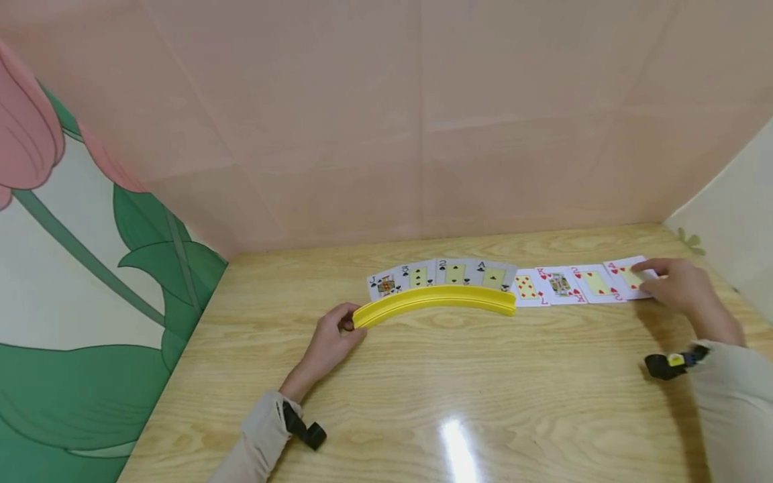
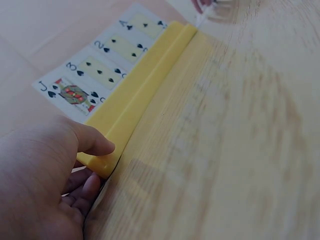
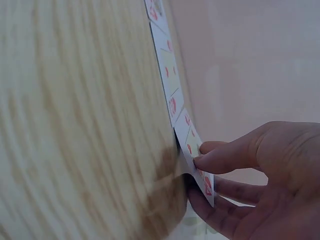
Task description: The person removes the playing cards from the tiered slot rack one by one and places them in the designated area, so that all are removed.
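Observation:
A curved yellow card holder stands on the table with the jack, three, two and ace of spades upright in it, the jack at the left end. My left hand grips the holder's left end; in the left wrist view the thumb lies over it and the fingers are curled beneath. To the holder's right a row of red-suited cards lies face up. My right hand pinches the rightmost playing card, a heart card, thumb on its face and fingers under its lifted edge.
The row on the table includes a seven of diamonds, a king of hearts and a two of hearts. Behind the wooden table rises a pink wall; a pale wall borders it on the right.

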`<state>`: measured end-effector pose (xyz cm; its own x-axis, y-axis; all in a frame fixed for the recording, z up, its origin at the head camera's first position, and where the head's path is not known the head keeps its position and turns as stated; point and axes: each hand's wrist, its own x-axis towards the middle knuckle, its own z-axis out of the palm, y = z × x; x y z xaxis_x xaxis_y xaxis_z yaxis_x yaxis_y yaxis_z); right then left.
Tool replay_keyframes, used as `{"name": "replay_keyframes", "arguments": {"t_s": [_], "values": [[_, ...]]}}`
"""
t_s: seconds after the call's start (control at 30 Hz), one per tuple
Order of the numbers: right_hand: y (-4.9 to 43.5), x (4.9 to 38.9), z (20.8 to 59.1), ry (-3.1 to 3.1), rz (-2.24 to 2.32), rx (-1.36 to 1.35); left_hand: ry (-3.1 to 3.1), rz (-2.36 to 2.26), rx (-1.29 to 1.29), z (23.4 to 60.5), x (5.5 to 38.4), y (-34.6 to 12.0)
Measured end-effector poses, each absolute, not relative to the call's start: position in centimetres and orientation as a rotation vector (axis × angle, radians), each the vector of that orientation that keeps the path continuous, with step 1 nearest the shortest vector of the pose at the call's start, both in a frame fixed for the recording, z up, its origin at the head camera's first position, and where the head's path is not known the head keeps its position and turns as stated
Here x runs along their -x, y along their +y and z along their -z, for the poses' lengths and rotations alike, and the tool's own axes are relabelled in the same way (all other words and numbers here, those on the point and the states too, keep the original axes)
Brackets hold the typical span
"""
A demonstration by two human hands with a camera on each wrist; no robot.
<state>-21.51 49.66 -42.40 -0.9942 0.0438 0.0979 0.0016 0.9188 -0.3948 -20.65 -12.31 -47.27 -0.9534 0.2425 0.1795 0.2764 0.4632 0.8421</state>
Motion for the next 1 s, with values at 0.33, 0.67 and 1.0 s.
{"name": "replay_keyframes", "arguments": {"t_s": [0.33,0.67,1.0], "values": [[49.58,21.89,42.84,-2.956,-0.57,0.022,-2.655,1.544,0.465,47.46,20.64,-12.32],[49.3,21.78,43.18,-2.94,-0.54,0.006,-2.666,1.531,0.47,47.45,20.62,-12.25],[48.88,21.83,42.92,-2.942,-0.491,-0.024,-2.662,1.52,0.483,47.3,20.69,-12.31]]}}
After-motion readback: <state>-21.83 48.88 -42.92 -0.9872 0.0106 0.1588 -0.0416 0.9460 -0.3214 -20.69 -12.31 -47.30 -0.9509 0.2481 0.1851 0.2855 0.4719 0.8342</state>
